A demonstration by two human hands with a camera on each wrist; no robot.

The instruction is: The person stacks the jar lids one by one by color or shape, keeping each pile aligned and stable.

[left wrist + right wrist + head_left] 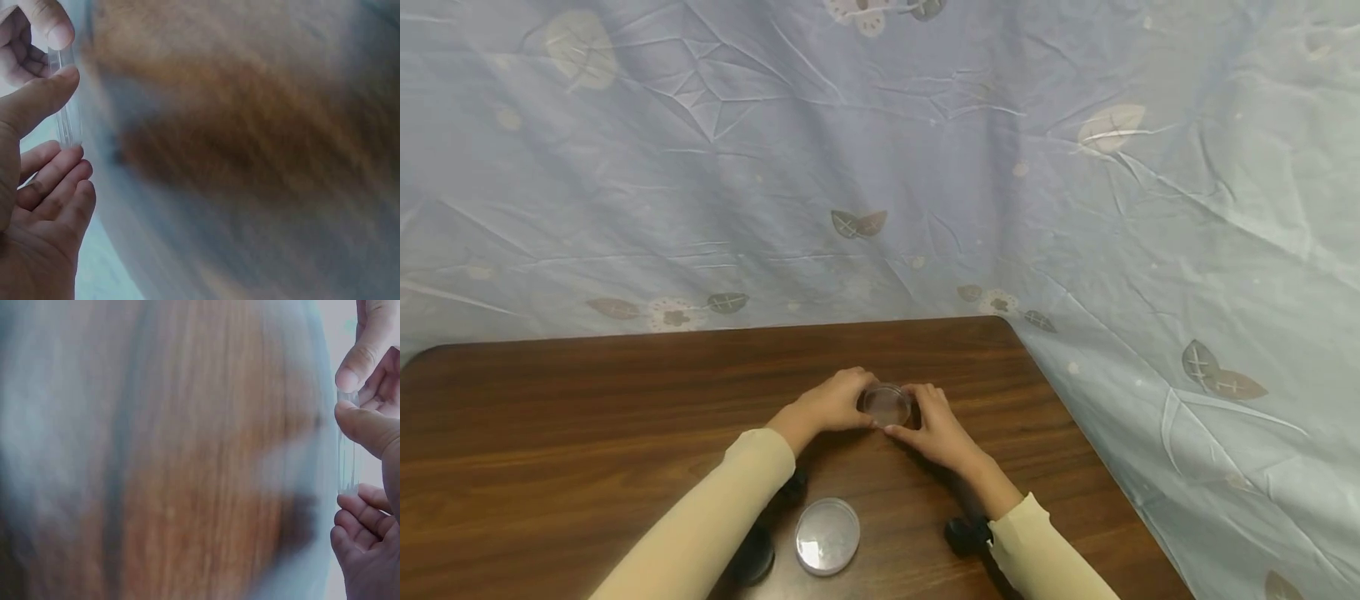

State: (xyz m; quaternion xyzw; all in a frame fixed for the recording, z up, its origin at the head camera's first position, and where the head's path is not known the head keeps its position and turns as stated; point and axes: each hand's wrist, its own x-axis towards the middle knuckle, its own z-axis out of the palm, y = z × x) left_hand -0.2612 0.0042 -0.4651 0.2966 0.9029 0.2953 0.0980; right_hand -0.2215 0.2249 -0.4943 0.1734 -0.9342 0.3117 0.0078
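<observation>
Between both hands is a clear round petri dish [887,406], raised off the table in the wrist views. My left hand [837,403] holds its left side, the thumb on the near rim and the fingers at the far edge. On the opposite side my right hand [942,431] pinches the rim in the same manner, and the two thumbs come close together. Seen edge-on, the dish [70,119] is thin, with fingertips at both ends. The right wrist view also shows the dish [347,450] edge-on between thumbs and fingers.
A second clear petri dish [827,537] lies on the brown wooden table [587,433], nearer my body. Beside my left forearm sits a dark round object [754,557], partly covered by the sleeve. Patterned cloth [775,167] hangs behind the table and along its right side.
</observation>
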